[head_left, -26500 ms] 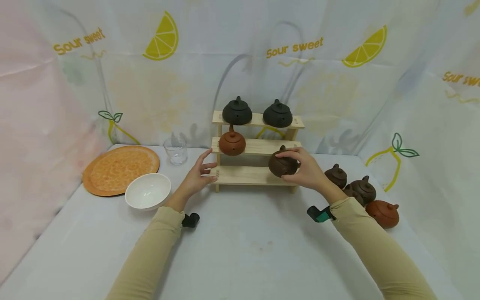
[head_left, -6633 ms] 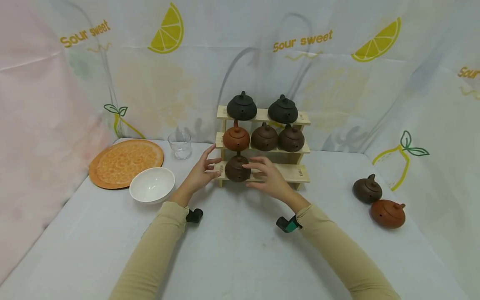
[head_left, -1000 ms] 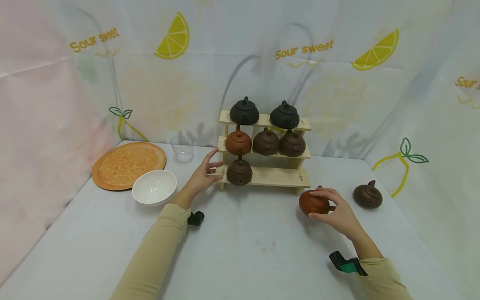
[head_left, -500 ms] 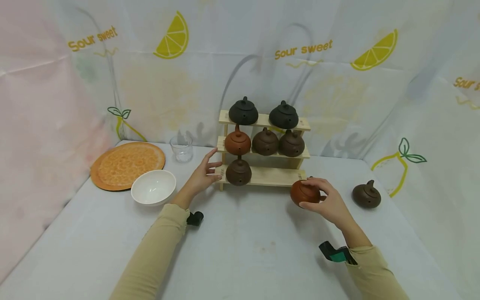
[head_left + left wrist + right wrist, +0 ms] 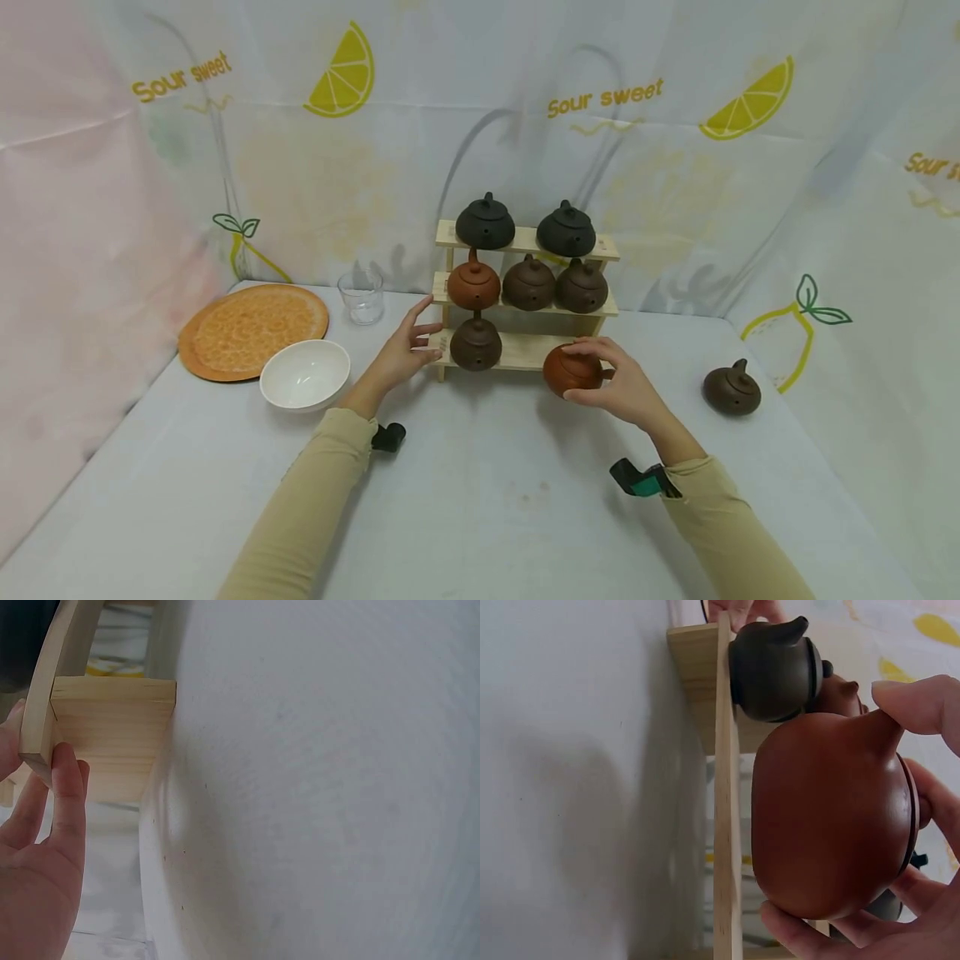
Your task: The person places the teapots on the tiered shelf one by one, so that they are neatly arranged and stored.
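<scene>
My right hand [image 5: 628,390] grips a reddish-brown clay teapot [image 5: 564,373] just in front of the lowest board's right half. In the right wrist view its round body is beside the board's edge, with thumb and fingers on opposite sides. My left hand [image 5: 397,360] pinches the left end of a three-step wooden stand [image 5: 112,731], thumb on one face and fingers on the other. A dark brown teapot [image 5: 476,346] sits at the lowest step's left. The middle step bears a reddish teapot [image 5: 473,287] and two brown teapots [image 5: 528,287]; two black teapots [image 5: 485,227] stand on top.
One more dark brown teapot [image 5: 731,392] stands on the table at the right. To the left are a white bowl [image 5: 303,377], a clear glass [image 5: 362,300] and a round orange mat [image 5: 251,329]. A printed curtain [image 5: 660,183] closes off the back.
The right hand has carried the reddish teapot leftward and up from the table's right side to the lowest step. The left hand stays on the stand. Earlier, more teapots joined the stand.
</scene>
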Action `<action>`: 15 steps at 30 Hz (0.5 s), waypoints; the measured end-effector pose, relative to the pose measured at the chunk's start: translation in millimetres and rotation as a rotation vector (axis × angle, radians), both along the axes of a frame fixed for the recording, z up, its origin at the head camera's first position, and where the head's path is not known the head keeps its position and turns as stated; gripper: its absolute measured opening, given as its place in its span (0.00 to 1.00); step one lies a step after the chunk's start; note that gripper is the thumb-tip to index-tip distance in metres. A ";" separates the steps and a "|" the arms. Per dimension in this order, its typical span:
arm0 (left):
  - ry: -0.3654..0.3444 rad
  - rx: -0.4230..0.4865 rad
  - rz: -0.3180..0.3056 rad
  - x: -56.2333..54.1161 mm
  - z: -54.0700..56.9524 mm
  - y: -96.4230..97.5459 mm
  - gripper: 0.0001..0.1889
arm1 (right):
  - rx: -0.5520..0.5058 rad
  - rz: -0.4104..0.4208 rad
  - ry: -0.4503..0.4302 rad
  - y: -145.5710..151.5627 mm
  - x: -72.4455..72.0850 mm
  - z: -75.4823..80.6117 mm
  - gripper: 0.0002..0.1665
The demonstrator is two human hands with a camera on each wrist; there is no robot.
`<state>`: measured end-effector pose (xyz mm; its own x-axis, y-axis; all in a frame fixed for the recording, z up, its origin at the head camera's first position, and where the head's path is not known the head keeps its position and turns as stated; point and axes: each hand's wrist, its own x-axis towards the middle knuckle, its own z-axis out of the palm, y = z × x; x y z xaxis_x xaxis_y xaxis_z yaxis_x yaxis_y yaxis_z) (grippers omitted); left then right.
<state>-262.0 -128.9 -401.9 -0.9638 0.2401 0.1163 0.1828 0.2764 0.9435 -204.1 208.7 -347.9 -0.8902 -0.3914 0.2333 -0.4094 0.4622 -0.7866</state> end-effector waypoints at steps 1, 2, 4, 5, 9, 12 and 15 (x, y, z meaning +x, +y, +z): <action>0.002 0.002 0.000 -0.1 -0.1 0.0 0.47 | -0.006 0.006 -0.006 -3.4 0.4 3.6 0.31; 0.002 0.002 0.000 -0.1 0.1 0.2 0.47 | -0.011 0.015 -0.012 -7.0 1.1 7.6 0.31; 0.003 0.003 0.000 0.2 0.2 0.1 0.47 | -0.014 0.036 -0.014 -14.2 2.0 14.6 0.30; 0.004 0.002 0.000 0.2 0.0 0.1 0.47 | -0.014 0.049 -0.013 -17.5 2.0 17.5 0.30; 0.004 -0.002 0.004 0.8 -0.5 -0.7 0.47 | 0.001 0.073 -0.001 -24.6 -7.7 15.6 0.30; -0.001 -0.006 0.009 1.1 -0.1 -0.6 0.47 | 0.006 0.081 -0.001 -25.0 -21.7 5.2 0.31; -0.005 -0.009 0.013 0.6 0.4 0.2 0.47 | 0.009 0.089 -0.006 -25.3 -34.3 -4.1 0.32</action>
<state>-261.4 -128.6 -401.5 -0.9673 0.2289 0.1097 0.1748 0.2873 0.9418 -238.4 183.4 -352.0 -0.8531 -0.4710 0.2244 -0.4448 0.4316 -0.7848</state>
